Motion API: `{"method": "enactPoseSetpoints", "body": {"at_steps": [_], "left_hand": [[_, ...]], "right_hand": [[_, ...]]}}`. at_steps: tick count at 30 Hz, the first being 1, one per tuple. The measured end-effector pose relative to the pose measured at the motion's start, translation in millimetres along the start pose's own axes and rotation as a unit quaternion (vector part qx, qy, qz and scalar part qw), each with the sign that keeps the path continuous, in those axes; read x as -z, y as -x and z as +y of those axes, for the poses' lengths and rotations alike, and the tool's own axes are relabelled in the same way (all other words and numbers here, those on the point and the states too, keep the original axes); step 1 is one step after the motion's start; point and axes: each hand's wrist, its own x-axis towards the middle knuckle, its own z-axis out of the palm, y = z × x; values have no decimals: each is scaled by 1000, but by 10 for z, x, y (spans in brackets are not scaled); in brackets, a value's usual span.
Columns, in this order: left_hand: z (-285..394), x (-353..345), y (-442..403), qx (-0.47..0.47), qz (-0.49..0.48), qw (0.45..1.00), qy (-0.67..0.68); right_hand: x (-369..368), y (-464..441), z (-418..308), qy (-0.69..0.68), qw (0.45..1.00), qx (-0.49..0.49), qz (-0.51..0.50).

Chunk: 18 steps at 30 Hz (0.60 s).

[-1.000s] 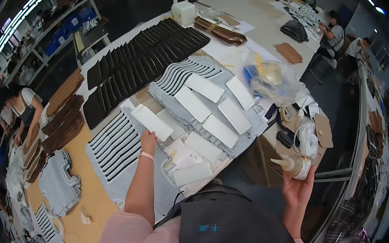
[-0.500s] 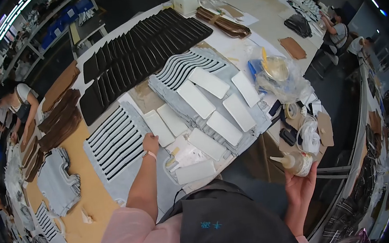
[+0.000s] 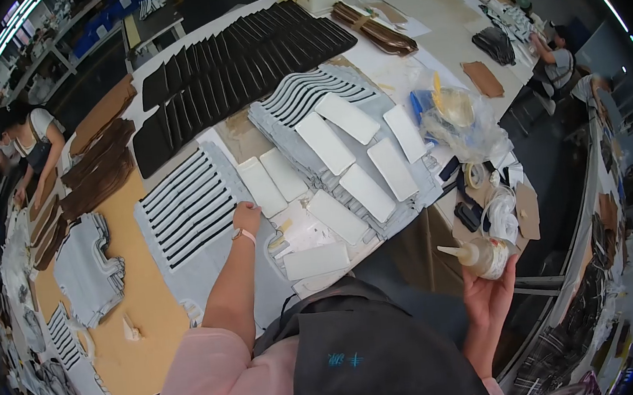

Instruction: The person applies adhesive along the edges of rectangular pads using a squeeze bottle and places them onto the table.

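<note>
My right hand [image 3: 488,287] grips a clear squeeze bottle [image 3: 485,255] with a pale pointed nozzle, held nearly on its side off the table's edge, nozzle toward the left. My left hand [image 3: 247,216] has its fingers curled in at the right side of a grey fabric piece [image 3: 220,273] with black and white stripes. Whether the fingertips pinch anything is hidden. Just beyond that hand lies a white rectangular pad [image 3: 261,186]. More white pads [image 3: 325,146] rest on a stack of grey striped pieces [image 3: 266,122] to the right.
Black ribbed pieces [image 3: 235,83] stretch across the back, beside brown pieces [image 3: 101,166]. Grey cut pieces [image 3: 89,271] lie at left. A plastic bag [image 3: 468,135], tape roll [image 3: 476,174] and white cord [image 3: 499,213] crowd the right corner. A co-worker [image 3: 37,142] stands at far left.
The head view has shifted, so the table appears slightly higher in the picture. The bottle stays in my right hand, turned a little more level. My left hand stays by the striped piece.
</note>
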Motion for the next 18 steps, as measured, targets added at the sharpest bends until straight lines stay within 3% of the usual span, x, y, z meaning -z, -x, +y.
{"method": "enactPoseSetpoints", "body": {"at_steps": [3, 7, 10, 14, 18], "left_hand": [[155, 4, -19, 167, -114, 972, 119], [-26, -201, -166, 113, -65, 991, 13], [-197, -291, -316, 123, -116, 985, 40], [120, 61, -148, 154, -163, 964, 141], [585, 681, 61, 309, -211, 824, 426]], "right_hand": [[28, 32, -17, -1, 1000, 10, 3], [95, 112, -41, -17, 999, 27, 15], [142, 144, -39, -20, 999, 43, 26], [172, 162, -21, -25, 997, 55, 46], [198, 136, -9, -43, 997, 44, 38]]}}
